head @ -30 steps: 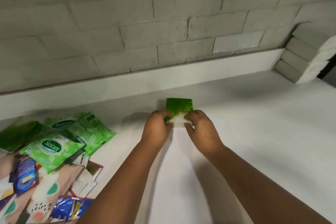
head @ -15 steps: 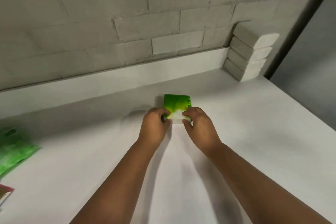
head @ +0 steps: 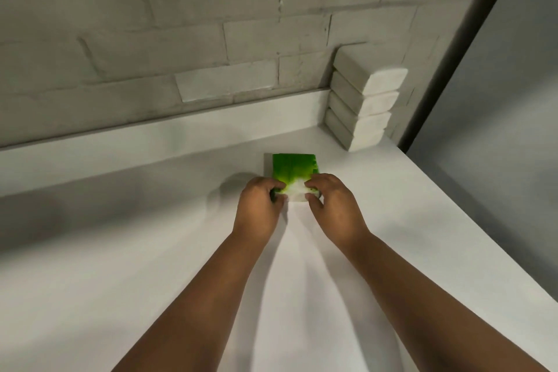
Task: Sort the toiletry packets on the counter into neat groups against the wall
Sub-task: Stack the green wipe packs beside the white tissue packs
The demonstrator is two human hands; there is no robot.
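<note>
Seen from above, looking forward and down along two bare forearms. At centre, a small stack of flat green-and-white plastic toiletry packets, lying on a smooth white counter, near the low white upstand at the foot of the wall but apart from it, with a strip of bare counter between. Left hand at the stack's near left corner, fingers curled over the edge and gripping it. Right hand at the near right corner, thumb against the near edge and fingers curled over the top, likewise gripping. Near half of the packets hidden under both hands; far half showing bright green with a ragged far edge, fading to white towards the hands. Print on the packets too blurred to read.

Behind, a painted grey-white brick wall. To the right of the packets and well apart from them, a short column of four white bricks jutting from the wall onto the counter's far right corner. Beyond the counter's right edge, a dark vertical strip and a plain grey surface. Soft shadows of the arms falling left across the counter.
</note>
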